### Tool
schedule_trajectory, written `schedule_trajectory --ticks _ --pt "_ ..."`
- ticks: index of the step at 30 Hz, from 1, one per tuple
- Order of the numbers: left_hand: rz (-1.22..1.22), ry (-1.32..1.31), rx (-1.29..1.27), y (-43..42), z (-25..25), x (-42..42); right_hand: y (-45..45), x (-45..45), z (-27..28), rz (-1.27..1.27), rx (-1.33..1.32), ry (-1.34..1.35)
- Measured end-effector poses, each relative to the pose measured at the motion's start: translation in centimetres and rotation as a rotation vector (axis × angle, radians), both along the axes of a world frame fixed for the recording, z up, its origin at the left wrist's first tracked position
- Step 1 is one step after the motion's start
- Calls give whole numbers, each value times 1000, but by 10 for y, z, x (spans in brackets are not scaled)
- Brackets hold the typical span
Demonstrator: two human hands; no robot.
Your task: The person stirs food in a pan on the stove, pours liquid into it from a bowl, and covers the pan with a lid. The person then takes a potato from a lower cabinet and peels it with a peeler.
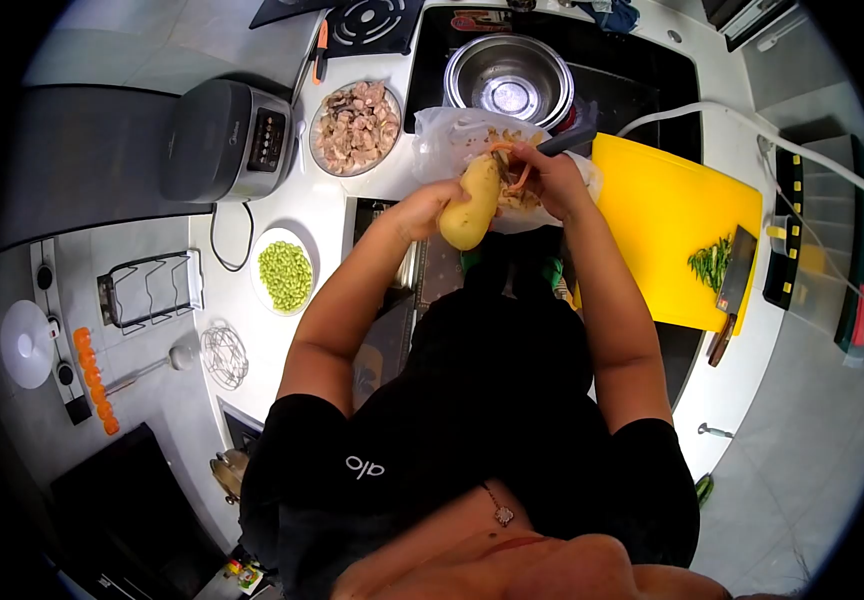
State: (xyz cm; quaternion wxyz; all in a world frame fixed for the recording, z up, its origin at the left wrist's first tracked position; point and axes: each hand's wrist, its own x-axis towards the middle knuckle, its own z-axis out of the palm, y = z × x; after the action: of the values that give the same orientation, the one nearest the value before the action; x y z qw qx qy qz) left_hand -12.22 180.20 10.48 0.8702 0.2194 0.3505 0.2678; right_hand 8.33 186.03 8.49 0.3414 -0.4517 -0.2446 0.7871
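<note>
A large, partly peeled potato [470,212] is gripped at its side by my left hand [426,208], its rounded end tilted down towards me. My right hand [554,180] is wrapped around a peeler [569,139] with a dark handle and an orange part, held against the potato's upper end. Some brown skin still shows near that end. Beneath both hands lies a translucent plastic bag [436,142] with peelings [520,195] in it. The fingers of my right hand partly hide the peeler's head.
Behind the bag stands a metal bowl [508,82]. A plate of raw meat pieces [355,128], a bowl of green beans [285,277] and a grey appliance [227,142] are at left. At right, a yellow cutting board [652,230] carries chopped greens [711,262] and a knife [738,270].
</note>
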Motion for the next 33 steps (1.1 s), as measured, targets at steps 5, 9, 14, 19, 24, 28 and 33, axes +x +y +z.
schedule_trajectory --ticks 5,9,14,19,24,28,33 --pt "1 141 30 -5 0 -1 -2 -1 -5 10 -9 26" --pt "-10 133 74 -8 4 -6 -2 4 -9 -40 -72 -4" --pt "112 339 227 -8 16 1 -16 1 -21 41 609 -582" --pt "137 554 311 -8 16 8 -17 -6 6 -55 410 -193" --pt "117 665 335 -7 21 18 -18 -13 15 38 78 32" --pt "107 626 347 -6 20 19 -13 -10 24 60 69 78" --pt "127 317 178 -3 23 13 -9 -3 -2 -47 -90 312"
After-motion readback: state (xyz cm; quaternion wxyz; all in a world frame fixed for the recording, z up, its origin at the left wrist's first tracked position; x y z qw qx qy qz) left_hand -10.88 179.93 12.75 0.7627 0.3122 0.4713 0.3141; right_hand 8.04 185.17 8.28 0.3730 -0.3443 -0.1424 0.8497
